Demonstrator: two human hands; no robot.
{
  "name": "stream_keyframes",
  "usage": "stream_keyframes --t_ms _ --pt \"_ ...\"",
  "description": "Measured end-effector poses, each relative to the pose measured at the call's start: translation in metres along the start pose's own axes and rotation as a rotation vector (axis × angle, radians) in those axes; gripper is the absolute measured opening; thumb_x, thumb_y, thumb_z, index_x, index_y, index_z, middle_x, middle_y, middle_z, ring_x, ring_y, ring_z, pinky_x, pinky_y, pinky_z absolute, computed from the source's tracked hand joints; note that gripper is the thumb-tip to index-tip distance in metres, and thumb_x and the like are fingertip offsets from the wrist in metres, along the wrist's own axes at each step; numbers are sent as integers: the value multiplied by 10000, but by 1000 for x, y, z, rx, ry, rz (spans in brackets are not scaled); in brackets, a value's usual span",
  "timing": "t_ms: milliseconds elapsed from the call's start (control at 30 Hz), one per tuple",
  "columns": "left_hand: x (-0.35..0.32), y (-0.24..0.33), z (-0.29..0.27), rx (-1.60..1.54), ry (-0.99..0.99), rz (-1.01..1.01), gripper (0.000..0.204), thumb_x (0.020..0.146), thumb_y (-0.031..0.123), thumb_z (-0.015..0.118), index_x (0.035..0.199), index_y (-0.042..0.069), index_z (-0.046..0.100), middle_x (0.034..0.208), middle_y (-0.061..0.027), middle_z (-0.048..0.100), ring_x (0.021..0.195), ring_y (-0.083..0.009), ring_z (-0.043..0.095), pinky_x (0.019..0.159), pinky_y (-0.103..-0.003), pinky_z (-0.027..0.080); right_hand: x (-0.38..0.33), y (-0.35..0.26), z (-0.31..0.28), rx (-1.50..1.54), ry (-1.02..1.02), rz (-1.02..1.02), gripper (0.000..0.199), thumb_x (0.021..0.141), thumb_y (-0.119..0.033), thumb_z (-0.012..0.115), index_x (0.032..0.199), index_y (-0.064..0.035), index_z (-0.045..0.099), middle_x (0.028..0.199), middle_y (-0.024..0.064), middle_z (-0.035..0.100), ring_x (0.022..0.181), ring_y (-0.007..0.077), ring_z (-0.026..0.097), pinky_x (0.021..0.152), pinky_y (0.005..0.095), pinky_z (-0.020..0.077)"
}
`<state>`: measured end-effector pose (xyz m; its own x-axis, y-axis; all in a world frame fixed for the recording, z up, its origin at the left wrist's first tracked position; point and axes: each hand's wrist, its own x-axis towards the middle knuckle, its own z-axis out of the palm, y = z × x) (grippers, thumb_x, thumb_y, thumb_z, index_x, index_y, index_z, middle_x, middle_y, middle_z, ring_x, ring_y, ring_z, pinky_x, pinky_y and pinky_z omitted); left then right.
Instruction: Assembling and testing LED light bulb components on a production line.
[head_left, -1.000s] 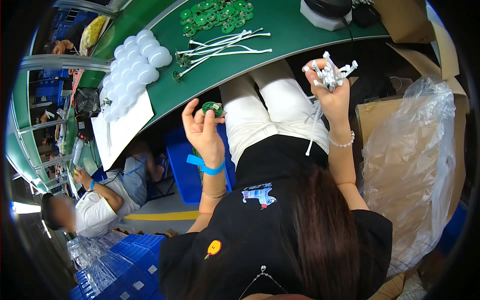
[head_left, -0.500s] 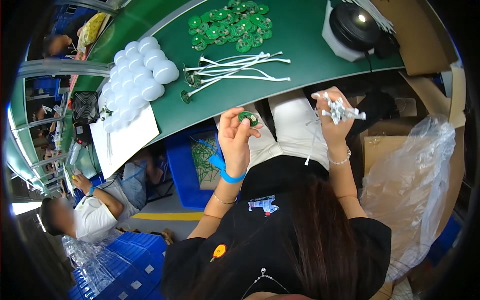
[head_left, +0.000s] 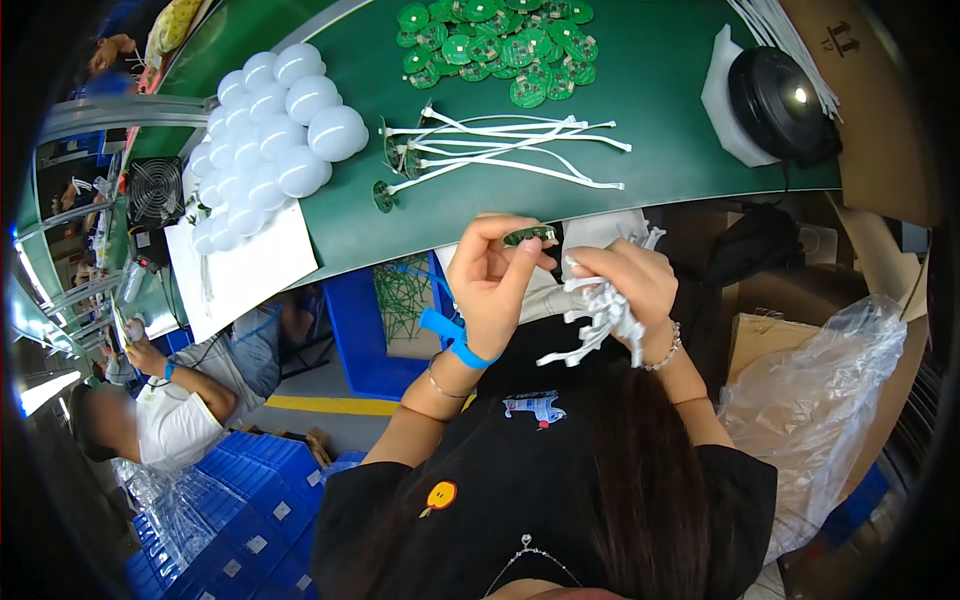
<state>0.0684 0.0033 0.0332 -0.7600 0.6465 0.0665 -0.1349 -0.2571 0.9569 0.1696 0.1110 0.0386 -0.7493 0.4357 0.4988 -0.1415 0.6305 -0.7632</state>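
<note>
Pinched between the thumb and fingers of my left hand [head_left: 492,268] is a round green circuit board [head_left: 530,235], tilted nearly edge-on. My right hand [head_left: 632,283] is closed around a bunch of white connector cables [head_left: 600,318], whose plug ends hang out below the fingers. The two hands are close together in front of the table's near edge, with a small gap between the board and the right fingertips. On the green table [head_left: 690,165] lie several circuit boards with white cables attached [head_left: 510,150]. Beyond them is a pile of loose round green boards [head_left: 500,45].
White globe covers [head_left: 270,140] cluster at the left on a white sheet [head_left: 240,290]. A black round device with a light [head_left: 785,105] stands at the right, beside more white cables [head_left: 790,50]. A blue bin [head_left: 365,345] sits below the table. A co-worker [head_left: 190,410] sits at left.
My right hand has come left and turned over, bringing the cable bunch beside the left hand. The board in my left hand has tilted edge-on. The whole view has shifted slightly.
</note>
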Motion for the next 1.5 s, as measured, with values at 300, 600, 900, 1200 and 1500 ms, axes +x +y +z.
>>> stream_keyframes --t_ms 300,600,900,1200,1500 --pt "-5 -4 2 171 0 210 181 723 -128 553 884 -47 539 909 -136 526 816 -184 569 718 -259 484 5 -1 8 -103 33 -15 243 634 -146 679 835 -40 593 563 42 473 441 179 479 387 270 340" --pt "-4 -9 -2 350 -17 298 209 702 -118 590 880 -15 554 893 -136 570 832 -218 583 721 -279 471 6 0 10 -124 41 0 211 658 -135 670 818 -29 583 554 55 472 442 185 478 396 272 347" --pt "1 -3 -6 540 -96 366 256 637 -114 620 858 6 576 898 -128 612 848 -260 594 736 -307 477 9 -10 9 -319 4 32 227 622 -106 645 824 -38 567 554 37 432 456 173 483 401 278 358" --pt "-1 7 -8 505 -208 383 308 563 -162 548 825 -6 593 858 -126 614 806 -264 603 703 -314 485 8 -17 -3 -320 -92 -24 273 626 -141 634 850 -8 555 574 35 410 457 167 467 413 281 368" --pt "4 3 -9 500 -202 361 205 605 -118 613 776 -12 575 813 -140 613 766 -269 607 693 -310 486 8 -13 1 -221 -53 40 252 607 -77 635 827 -33 520 585 51 452 493 200 499 425 295 382"
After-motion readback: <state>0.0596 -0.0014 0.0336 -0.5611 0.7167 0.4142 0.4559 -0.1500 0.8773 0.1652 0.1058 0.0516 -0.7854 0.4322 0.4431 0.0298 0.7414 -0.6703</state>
